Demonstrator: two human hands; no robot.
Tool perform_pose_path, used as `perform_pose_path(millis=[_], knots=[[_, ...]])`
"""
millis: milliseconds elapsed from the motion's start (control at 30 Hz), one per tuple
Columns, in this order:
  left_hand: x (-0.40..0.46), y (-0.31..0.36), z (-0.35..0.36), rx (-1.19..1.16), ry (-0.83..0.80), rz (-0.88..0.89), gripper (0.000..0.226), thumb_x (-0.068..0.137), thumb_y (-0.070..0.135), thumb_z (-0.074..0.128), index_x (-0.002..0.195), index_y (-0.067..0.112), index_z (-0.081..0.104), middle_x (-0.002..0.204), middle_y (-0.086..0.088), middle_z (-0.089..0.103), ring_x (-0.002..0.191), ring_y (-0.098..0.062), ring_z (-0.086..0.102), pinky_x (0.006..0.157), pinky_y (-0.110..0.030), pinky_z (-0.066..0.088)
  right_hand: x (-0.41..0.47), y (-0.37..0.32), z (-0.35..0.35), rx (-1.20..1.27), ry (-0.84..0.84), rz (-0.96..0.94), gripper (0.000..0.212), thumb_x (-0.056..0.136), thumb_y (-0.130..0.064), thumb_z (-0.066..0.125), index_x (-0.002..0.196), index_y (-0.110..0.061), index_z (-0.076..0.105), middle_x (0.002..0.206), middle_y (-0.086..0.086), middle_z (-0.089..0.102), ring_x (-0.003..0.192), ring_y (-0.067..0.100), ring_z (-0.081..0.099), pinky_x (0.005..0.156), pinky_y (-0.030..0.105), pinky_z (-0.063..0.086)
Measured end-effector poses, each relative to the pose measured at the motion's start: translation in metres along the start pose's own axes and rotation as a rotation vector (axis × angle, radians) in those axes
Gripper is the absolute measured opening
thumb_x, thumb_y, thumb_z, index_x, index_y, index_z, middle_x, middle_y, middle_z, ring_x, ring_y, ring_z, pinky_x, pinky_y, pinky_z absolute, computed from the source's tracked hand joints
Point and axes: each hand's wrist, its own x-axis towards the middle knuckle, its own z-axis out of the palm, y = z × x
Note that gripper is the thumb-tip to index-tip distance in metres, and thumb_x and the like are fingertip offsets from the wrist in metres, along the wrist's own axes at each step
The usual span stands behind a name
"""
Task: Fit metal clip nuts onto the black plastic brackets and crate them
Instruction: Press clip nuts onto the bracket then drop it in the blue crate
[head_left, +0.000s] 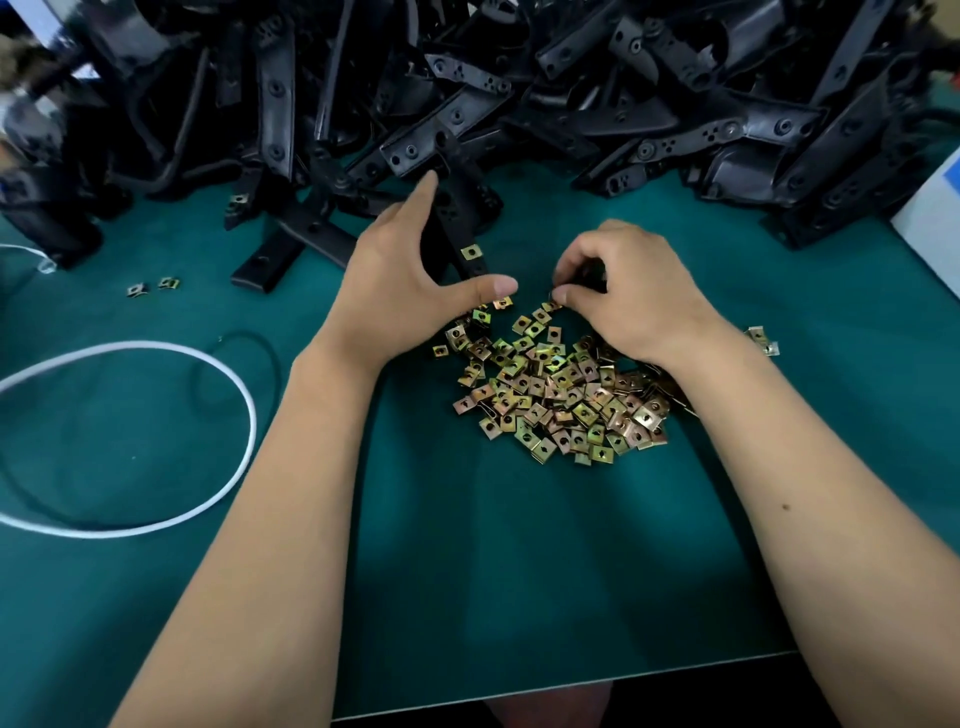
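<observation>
Head view: left hand (410, 270) grips black plastic bracket (457, 228) bearing 1 brass-coloured metal clip nut (471, 252); right hand (623, 286) pinches another from heap (556, 384); fitting step, next needs alignment.

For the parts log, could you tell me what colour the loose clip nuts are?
Brassy yellow-gold with an iridescent tinge, seen in the head view: clip nuts.
</observation>
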Motion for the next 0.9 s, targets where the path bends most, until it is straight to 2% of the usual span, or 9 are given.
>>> perform_pose_path(millis=[67,133,233,300,467,567,667,800,900], knots=[[-0.002,0.005,0.001,0.000,-0.034,0.030,0.126,0.063,0.071,0.084,0.163,0.020,0.026,0.159,-0.002,0.042,0.149,-0.014,0.033,0.113,-0.020,0.025,-0.001,-0.002,0.001,-0.002,0.014,-0.022,0.011,0.092,-0.025,0.075,0.087,-0.030,0.066,0.090,-0.012,0.060,0.093,0.016,0.055,0.098,0.054,0.045],[-0.004,0.011,0.002,0.033,-0.073,0.065,0.128,0.060,0.074,0.082,0.163,0.019,0.027,0.157,-0.003,0.044,0.148,-0.015,0.035,0.112,-0.019,0.024,-0.001,-0.001,0.002,0.077,0.082,-0.051,0.006,0.093,-0.021,0.074,0.092,-0.024,0.068,0.083,-0.014,0.063,0.088,0.016,0.061,0.097,0.047,0.047],[-0.006,0.019,0.004,0.097,-0.137,0.112,0.133,0.055,0.082,0.072,0.162,0.017,0.028,0.155,-0.005,0.047,0.146,-0.018,0.038,0.113,-0.022,0.026,-0.003,-0.003,0.002,0.210,0.167,-0.078,0.018,0.095,-0.017,0.071,0.112,-0.021,0.072,0.089,-0.010,0.071,0.086,0.009,0.064,0.083,0.013,0.044],[-0.007,0.023,0.005,0.096,-0.159,0.129,0.134,0.053,0.083,0.071,0.162,0.017,0.028,0.155,-0.005,0.047,0.146,-0.019,0.038,0.117,-0.026,0.029,-0.002,-0.006,0.004,0.290,0.176,-0.101,0.021,0.095,-0.013,0.069,0.112,-0.021,0.077,0.093,-0.012,0.073,0.086,0.000,0.065,0.080,0.004,0.040],[-0.010,0.029,0.007,0.023,-0.156,0.156,0.134,0.051,0.077,0.078,0.161,0.015,0.032,0.157,-0.003,0.047,0.146,-0.014,0.040,0.115,-0.017,0.026,-0.001,-0.009,0.013,0.519,0.224,-0.034,0.009,0.088,-0.021,0.078,0.097,-0.018,0.080,0.082,-0.009,0.076,0.080,0.003,0.071,0.079,0.021,0.055],[-0.011,0.030,0.008,-0.009,-0.128,0.160,0.130,0.053,0.076,0.082,0.158,0.015,0.038,0.156,0.000,0.049,0.144,-0.009,0.041,0.108,-0.003,0.022,-0.001,-0.009,0.014,0.796,0.263,0.039,0.011,0.087,-0.020,0.080,0.092,-0.012,0.074,0.074,0.000,0.077,0.071,0.011,0.071,0.070,0.023,0.053],[-0.011,0.031,0.008,-0.030,-0.127,0.167,0.129,0.053,0.077,0.081,0.158,0.016,0.038,0.156,0.003,0.049,0.144,-0.007,0.040,0.109,-0.005,0.023,-0.001,-0.008,0.011,0.981,0.234,0.076,0.007,0.091,-0.010,0.076,0.095,-0.008,0.071,0.080,0.007,0.078,0.072,0.016,0.069,0.069,0.024,0.053],[-0.011,0.031,0.007,-0.061,-0.122,0.172,0.130,0.052,0.078,0.081,0.159,0.017,0.038,0.157,0.003,0.048,0.145,-0.004,0.038,0.109,-0.003,0.022,-0.001,-0.006,0.009,1.012,0.213,0.123,0.010,0.093,-0.009,0.073,0.103,-0.010,0.073,0.083,0.009,0.079,0.066,0.010,0.060,0.066,0.020,0.050],[-0.012,0.033,0.007,-0.066,-0.109,0.181,0.128,0.052,0.074,0.083,0.158,0.016,0.039,0.155,0.003,0.050,0.142,-0.003,0.040,0.107,0.002,0.021,-0.001,-0.007,0.008,0.999,0.213,0.136,0.005,0.094,-0.016,0.074,0.092,-0.012,0.076,0.080,0.007,0.078,0.064,0.013,0.058,0.066,0.022,0.050]])
